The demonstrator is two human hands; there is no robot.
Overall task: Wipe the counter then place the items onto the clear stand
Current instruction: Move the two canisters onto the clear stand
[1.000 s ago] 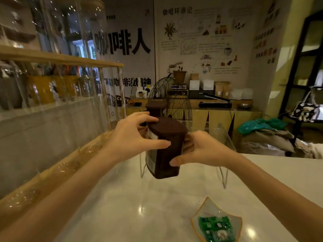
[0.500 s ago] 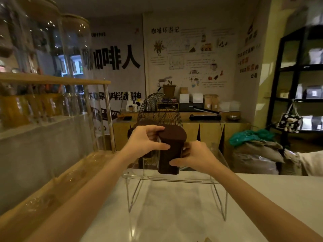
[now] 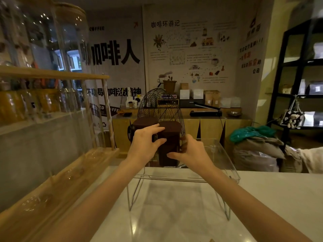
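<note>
A dark brown lidded jar [image 3: 170,145] stands upright on the clear stand [image 3: 222,165], near its back left. My left hand [image 3: 145,145] grips the jar's left side and lid. My right hand [image 3: 190,152] holds its right side and lower front. A second dark brown jar [image 3: 145,121] sits just behind and to the left, partly hidden by my left hand. The stand rests on thin metal legs on the white marble counter [image 3: 271,198].
A black wire dome [image 3: 159,105] rises behind the jars. A wooden shelf rack with glass jars and bottles [image 3: 43,102] lines the left edge of the counter. Beyond the counter are a wooden cabinet, bags on the floor [image 3: 257,147] and a black shelving unit [image 3: 302,75].
Both hands carried the brown jar forward and away from me and set it onto the clear stand beside the other jar. My view lifted, so the small dish at the front is gone.
</note>
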